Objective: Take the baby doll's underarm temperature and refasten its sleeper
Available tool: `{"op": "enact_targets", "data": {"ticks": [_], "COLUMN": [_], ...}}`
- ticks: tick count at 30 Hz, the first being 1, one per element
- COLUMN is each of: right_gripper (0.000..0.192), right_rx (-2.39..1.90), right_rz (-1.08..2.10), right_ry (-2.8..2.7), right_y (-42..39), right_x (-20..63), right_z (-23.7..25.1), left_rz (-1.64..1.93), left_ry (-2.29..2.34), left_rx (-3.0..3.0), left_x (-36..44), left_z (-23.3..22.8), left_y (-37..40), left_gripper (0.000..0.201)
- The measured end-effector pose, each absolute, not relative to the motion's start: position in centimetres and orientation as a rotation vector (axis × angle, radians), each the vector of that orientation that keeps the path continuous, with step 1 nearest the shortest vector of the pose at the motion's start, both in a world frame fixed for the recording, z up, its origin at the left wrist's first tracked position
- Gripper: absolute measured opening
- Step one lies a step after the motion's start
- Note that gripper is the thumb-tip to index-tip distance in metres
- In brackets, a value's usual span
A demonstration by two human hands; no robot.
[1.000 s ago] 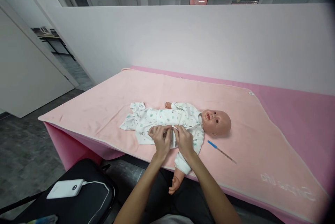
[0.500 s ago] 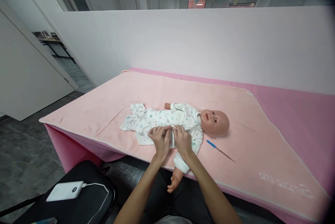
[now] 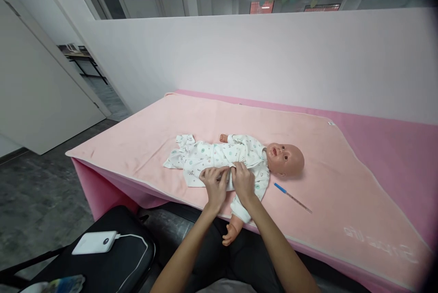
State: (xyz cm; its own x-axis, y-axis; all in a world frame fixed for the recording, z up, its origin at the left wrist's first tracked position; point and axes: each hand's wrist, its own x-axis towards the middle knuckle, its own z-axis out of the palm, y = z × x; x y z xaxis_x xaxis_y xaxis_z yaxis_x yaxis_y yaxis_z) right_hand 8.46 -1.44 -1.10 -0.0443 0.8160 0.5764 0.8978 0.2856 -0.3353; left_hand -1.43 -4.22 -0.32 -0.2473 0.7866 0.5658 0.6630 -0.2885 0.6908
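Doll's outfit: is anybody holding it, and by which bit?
Yes, the left hand and right hand seem to pinch the outfit by its edge, near the doll's middle.

So there's a baby doll face-up on a peach blanket, in a white printed outfit. Left hand and right hand are bunched on fabric at the doll's near side. A blue-ended stick lies near its head, a cabled white gadget well beyond its leg end.

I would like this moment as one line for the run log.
left hand: pinching clothes; right hand: pinching clothes; doll: on its back, on blanket; blue-ended stick: near doll
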Motion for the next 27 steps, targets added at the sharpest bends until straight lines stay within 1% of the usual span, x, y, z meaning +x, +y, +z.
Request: {"op": "enact_targets", "data": {"ticks": [4,7,10,12,14,16,18,20,22,25,27], "right_gripper": [0.025,0.031,0.031,0.03,0.032,0.034,0.036,0.035,0.031,0.031,0.032], "right_rx": [-1.381,-1.335,-1.398,-1.537,-1.694,-1.828,-1.903,-1.931,-1.941,-1.95,-1.959], "right_rz": [-0.123,-0.128,-0.191,-0.234,-0.287,-0.373,-0.427,-0.448,-0.444,-0.408,-0.367], "right_ry": [-1.79,-1.642,-1.499,-1.439,-1.453,-1.481,-1.509,-1.546,-1.588,-1.625,-1.63], "right_y": [-2.6,-4.8,-7.7,-9.5,-11.1,-12.2,-12.8,-12.9,-12.7,-12.5,-12.6], "right_x": [9.0,10.8,14.6,18.2,21.8,24.9,26.7,27.3,27.2,26.7,26.6], "right_z": [-0.4,-0.3,-1.2,-2.5,-3.9,-5.1,-5.9,-6.2,-6.2,-5.8,-5.5], "left_rz": [1.612,1.708,1.831,1.848,1.71,1.396,1.091,0.916,0.846,0.666,0.495], "left_ry": [1.866,1.928,1.799,1.622,1.418,1.198,1.063,1.041,1.056,1.082,1.178], "left_rx": [1.836,1.795,1.817,1.864,1.974,2.126,2.25,2.337,2.359,2.256,2.194], "left_x": [-1.6,-1.9,-2.2,-2.0,-1.4,-0.4,0.7,1.5,1.7,0.7,-0.5], "left_z": [-0.5,-0.2,1.3,2.8,4.2,4.9,4.9,4.4,4.2,4.7,5.6], "left_y": [-3.9,-3.2,-1.8,-0.5,0.9,2.2,3.1,3.8,4.5,5.9,7.1], "left_gripper": [0.017,0.016,0.023,0.027,0.024,0.019,0.02,0.022,0.028,0.041,0.043]}}
